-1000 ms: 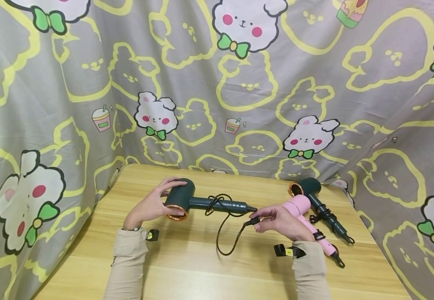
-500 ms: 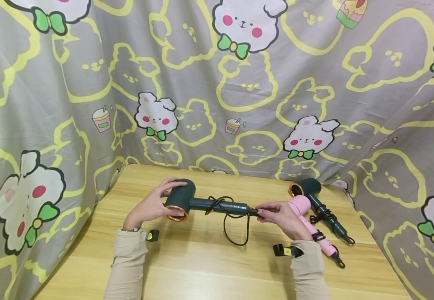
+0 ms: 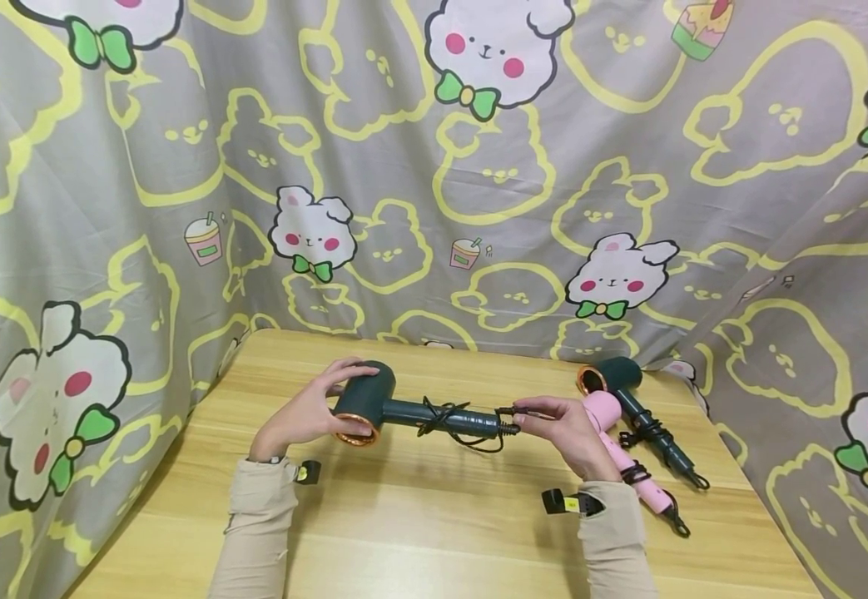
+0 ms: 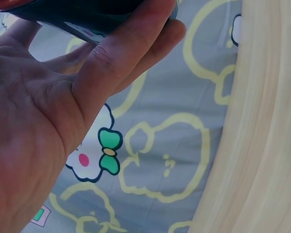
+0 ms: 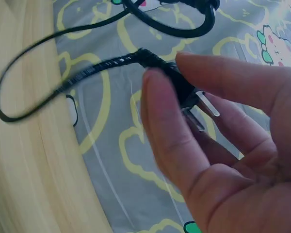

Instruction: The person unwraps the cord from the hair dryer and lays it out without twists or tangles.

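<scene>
A dark green hair dryer (image 3: 369, 394) with a copper-coloured rim is held sideways over the table, its handle pointing right. Around its barrel curl the thumb and fingers of my left hand (image 3: 300, 418). In the left wrist view, only a dark part of the dryer shows above that hand (image 4: 53, 97). Several turns of black cord (image 3: 441, 418) cross the handle loosely. My right hand (image 3: 570, 428), just past the handle's end, pinches the cord's black plug (image 5: 182, 86) between thumb and index finger. Two metal prongs of the plug point toward the palm in the right wrist view.
On the wooden table (image 3: 404, 532), a pink hair dryer (image 3: 647, 487) lies right behind my right hand, its cord wrapped. Beside it lies another dark green hair dryer (image 3: 619, 373) with a bundled cord. A patterned curtain (image 3: 389, 283) encloses the table's back and sides.
My right hand has moved up from below the handle's end to just beyond it with the plug. The hanging cord loop has shrunk and drawn up against the handle. The left hand stays nearly still.
</scene>
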Action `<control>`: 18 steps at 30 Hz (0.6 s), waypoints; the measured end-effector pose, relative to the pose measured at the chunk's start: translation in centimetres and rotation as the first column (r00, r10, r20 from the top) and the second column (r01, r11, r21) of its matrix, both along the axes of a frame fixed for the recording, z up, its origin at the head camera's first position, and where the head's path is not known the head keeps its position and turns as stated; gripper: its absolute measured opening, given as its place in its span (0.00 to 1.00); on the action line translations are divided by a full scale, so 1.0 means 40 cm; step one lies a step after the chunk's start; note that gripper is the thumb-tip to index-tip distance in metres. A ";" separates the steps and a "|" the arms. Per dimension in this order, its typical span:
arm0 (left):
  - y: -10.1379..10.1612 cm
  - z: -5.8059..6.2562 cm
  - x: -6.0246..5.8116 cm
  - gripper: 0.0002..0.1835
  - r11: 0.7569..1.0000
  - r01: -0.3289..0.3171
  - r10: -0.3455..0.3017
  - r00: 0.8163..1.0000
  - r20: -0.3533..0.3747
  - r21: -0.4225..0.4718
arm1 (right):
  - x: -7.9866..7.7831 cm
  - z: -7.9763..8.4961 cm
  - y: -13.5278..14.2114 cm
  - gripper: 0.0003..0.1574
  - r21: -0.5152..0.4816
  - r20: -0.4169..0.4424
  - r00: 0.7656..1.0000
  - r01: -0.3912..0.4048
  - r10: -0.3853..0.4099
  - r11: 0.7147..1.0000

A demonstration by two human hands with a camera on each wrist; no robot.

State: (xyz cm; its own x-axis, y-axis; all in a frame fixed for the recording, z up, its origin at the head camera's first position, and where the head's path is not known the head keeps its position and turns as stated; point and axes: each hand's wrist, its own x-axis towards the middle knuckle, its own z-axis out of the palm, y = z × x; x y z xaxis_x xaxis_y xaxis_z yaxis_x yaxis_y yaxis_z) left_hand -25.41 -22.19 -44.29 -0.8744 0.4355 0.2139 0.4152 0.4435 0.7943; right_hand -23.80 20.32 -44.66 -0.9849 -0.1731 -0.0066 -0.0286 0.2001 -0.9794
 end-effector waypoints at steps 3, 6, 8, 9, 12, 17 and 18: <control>0.003 -0.004 -0.002 0.46 1.000 0.003 -0.003 1.000 0.001 0.001 | 0.001 0.003 -0.006 0.27 -0.021 -0.020 1.000 0.012 -0.012 1.000; 0.004 -0.007 -0.004 0.46 1.000 0.011 -0.011 1.000 -0.010 0.001 | 0.003 0.008 -0.014 0.29 -0.032 -0.037 0.998 0.043 -0.044 0.999; 0.004 -0.008 -0.005 0.45 1.000 0.015 -0.015 1.000 -0.011 0.002 | 0.004 0.012 -0.021 0.28 -0.040 -0.040 0.997 0.066 -0.067 0.997; 0.005 -0.008 -0.005 0.45 1.000 0.015 -0.015 1.000 -0.010 0.001 | 0.005 0.015 -0.024 0.28 -0.061 -0.039 0.996 0.073 -0.075 0.996; 0.006 -0.008 -0.007 0.46 1.000 0.012 -0.012 1.000 -0.007 -0.007 | 0.008 0.023 -0.033 0.26 -0.127 -0.049 0.995 0.081 -0.088 0.989; 0.009 -0.012 -0.010 0.46 1.000 0.017 -0.017 1.000 0.000 -0.009 | 0.019 0.036 -0.042 0.28 -0.218 -0.104 0.993 0.034 -0.057 0.975; 0.009 -0.013 -0.010 0.46 1.000 0.019 -0.019 1.000 0.004 -0.006 | 0.022 0.039 -0.044 0.28 -0.222 -0.114 0.992 0.026 -0.052 0.975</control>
State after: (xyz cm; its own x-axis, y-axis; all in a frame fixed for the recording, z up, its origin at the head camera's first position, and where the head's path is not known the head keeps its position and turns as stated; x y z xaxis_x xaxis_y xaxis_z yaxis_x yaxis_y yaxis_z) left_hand -25.81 -21.82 -44.79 -0.8668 0.4532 0.2080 0.4206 0.4403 0.7932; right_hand -22.92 18.57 -43.09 -0.9823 -0.1189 0.1445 -0.1435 -0.0167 -0.9895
